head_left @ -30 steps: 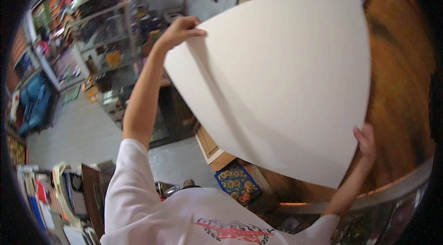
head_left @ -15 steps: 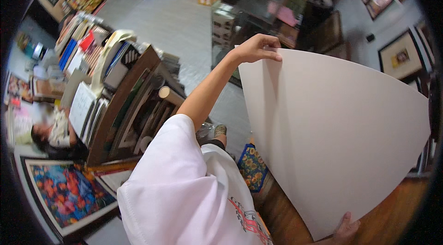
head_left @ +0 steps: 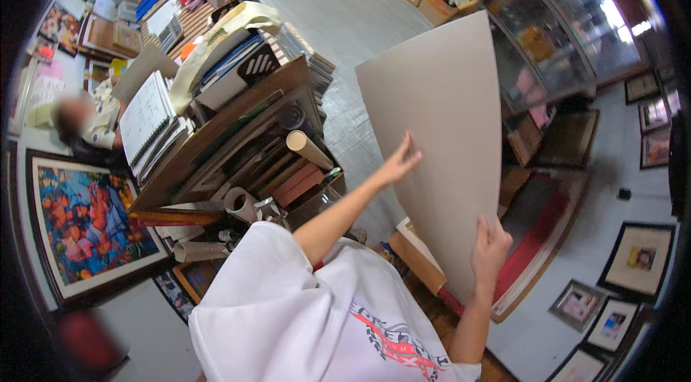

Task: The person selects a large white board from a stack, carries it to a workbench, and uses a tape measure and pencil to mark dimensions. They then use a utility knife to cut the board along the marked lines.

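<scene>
Head view, left hand (head_left: 398, 161) spread over pale board (head_left: 443, 94), right hand (head_left: 490, 249) pinching its edge, grey floor (head_left: 324, 11) beyond them, framed pictures (head_left: 638, 258) to their right.

flat, stiff lt grey-beige board (head_left: 443, 101) is plain; white short-sleeved cloth tee (head_left: 266, 303) has blk & red print (head_left: 398, 342); blk-framed rect. painting (head_left: 93, 223) mixes red, blue, orange.

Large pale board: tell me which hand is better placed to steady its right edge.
Likely the right hand: it grips that edge of the board, low down, while the left hand is across by the opposite edge.
</scene>
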`<state>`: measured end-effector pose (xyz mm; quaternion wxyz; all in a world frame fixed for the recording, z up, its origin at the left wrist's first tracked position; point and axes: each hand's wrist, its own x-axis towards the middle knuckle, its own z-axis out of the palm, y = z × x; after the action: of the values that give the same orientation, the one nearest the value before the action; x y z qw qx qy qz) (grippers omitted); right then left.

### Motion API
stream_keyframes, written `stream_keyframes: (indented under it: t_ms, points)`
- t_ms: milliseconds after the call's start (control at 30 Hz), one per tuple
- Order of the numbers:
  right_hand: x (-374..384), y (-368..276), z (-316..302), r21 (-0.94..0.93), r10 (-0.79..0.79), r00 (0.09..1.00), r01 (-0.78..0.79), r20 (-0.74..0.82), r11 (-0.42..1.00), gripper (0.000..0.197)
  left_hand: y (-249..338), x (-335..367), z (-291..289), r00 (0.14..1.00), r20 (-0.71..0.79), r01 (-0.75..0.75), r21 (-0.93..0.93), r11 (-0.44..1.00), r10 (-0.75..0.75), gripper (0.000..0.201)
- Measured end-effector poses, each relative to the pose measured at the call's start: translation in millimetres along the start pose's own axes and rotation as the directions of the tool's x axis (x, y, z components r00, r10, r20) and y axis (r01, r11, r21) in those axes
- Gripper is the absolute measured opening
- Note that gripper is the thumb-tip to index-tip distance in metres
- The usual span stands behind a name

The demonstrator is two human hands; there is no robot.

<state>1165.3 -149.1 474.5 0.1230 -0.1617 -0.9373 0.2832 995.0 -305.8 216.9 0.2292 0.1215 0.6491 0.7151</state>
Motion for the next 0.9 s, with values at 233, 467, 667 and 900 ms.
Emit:
stream_keyframes:
  t_ms: [233,467,667,900]
  points:
    - [175,-24,137,0.160,-0.176,0.984,0.172,0.011,0.972,0.031,-44,-18,-21,0.969,0.137,0.216,-0.051,0.975,-0.207,0.063]
    - [333,-51,217,0.271,-0.278,0.959,0.283,-0.056,0.920,0.032,-105,-57,-81,0.850,-0.268,0.503,0.153,0.850,-0.454,0.056]
    - [464,-100,274,0.293,-0.348,0.934,0.357,-0.084,0.887,0.033,-74,-39,-71,0.757,-0.476,0.517,0.019,0.856,-0.447,0.050]
    - [611,-182,349,0.305,-0.365,0.919,0.394,-0.147,0.867,0.030,-31,95,-107,0.876,-0.354,0.382,0.097,0.919,-0.327,0.051]
